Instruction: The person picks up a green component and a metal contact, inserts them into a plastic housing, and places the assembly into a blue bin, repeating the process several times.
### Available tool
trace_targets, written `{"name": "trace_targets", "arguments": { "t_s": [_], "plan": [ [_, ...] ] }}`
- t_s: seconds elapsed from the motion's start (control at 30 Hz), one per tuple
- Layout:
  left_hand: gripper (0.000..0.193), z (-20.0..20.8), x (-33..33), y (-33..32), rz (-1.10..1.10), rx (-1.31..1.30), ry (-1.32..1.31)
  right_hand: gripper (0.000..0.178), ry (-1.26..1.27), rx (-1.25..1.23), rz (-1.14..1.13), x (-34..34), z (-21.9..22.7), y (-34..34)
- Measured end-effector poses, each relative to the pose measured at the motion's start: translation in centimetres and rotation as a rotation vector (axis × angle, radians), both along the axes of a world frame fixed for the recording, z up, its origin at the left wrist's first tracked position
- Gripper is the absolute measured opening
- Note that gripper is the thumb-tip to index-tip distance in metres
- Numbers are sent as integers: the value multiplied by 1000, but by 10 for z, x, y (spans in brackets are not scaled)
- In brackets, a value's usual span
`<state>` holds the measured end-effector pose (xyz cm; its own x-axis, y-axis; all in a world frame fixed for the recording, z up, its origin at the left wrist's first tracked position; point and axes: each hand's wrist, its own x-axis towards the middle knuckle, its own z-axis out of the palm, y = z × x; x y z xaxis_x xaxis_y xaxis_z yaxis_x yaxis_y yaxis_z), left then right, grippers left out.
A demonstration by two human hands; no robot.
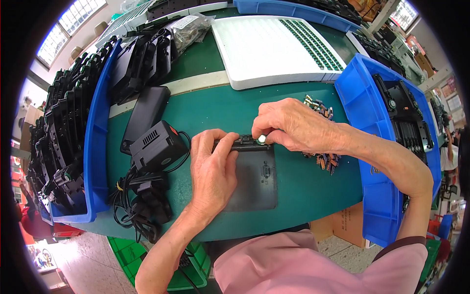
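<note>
Left hand (214, 164) grips flat black plastic housing (252, 183) on green tabletop (313, 196); 1 small round white part (262, 139) at housing's far edge, pinched by right hand (293, 125). Looks like fitting step; next calls for seating it squarely.

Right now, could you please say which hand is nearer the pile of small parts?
Right: the right hand reaches over the pile of small parts; the left hand is farther left.

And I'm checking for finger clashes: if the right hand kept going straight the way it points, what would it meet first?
Heading leftward, the right hand would probably meet the left hand first, near the black bar, though depth there is hard to judge.
</note>
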<state>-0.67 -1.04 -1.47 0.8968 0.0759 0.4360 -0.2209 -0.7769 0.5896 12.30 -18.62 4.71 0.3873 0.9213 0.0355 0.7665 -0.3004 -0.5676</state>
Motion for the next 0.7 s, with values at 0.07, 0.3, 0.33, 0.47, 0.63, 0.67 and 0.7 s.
{"name": "trace_targets", "arguments": {
  "t_s": [0.07,0.3,0.33,0.47,0.63,0.67,0.7],
  "plan": [
    [32,0,3,-2,-11,-7,-4,19,-3,-13,-19,1,0,-3],
    [30,1,-1,0,-28,21,-63,20,-296,-7,132,-2,-12,-3],
    [30,-1,-3,2,-22,8,-47,17,-313,-44,125,-5,-10,2],
    [30,1,-3,0,-32,-6,-17,23,-252,91,156,-1,-20,2],
    [32,2,-2,-1,-50,-6,-6,14,-199,124,92,4,-19,3],
    [32,1,-3,0,-36,-11,15,14,-209,126,81,4,-18,5],
    [33,-1,-2,0,-35,-6,2,15,-154,68,85,5,-16,7]
  ]
}}
